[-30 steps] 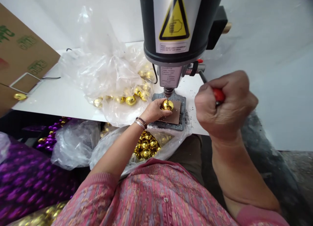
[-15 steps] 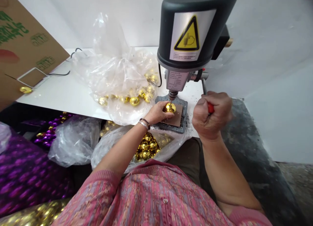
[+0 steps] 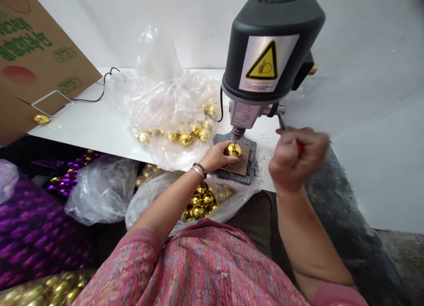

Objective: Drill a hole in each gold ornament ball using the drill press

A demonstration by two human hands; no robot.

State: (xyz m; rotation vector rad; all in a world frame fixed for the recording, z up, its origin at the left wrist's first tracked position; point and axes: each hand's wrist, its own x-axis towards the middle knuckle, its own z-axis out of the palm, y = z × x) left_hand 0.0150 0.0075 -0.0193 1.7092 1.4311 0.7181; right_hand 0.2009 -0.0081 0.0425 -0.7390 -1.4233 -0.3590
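A shiny gold ball (image 3: 235, 150) rests on a brown pad (image 3: 242, 164) over the grey base (image 3: 249, 179) of a drill press (image 3: 271, 54). My left hand (image 3: 217, 157) is closed round the ball's left side, with fingers behind it and the thumb in front. The thin drill bit comes down at the top of the ball; whether it is inside cannot be made out. My right hand (image 3: 298, 156), slightly blurred, is wrapped round the red-knobbed lever at the machine's right side.
Clear plastic with gold balls (image 3: 186, 139) lies left of the press. An open bag of gold balls (image 3: 200, 202) is below the table edge. A cardboard box (image 3: 36, 72) stands at left, purple balls (image 3: 36, 235) lower left.
The view has shifted, so the table and press appear slightly right and lower. My right hand has moved a little right on the lever. My left hand still holds the gold ball.
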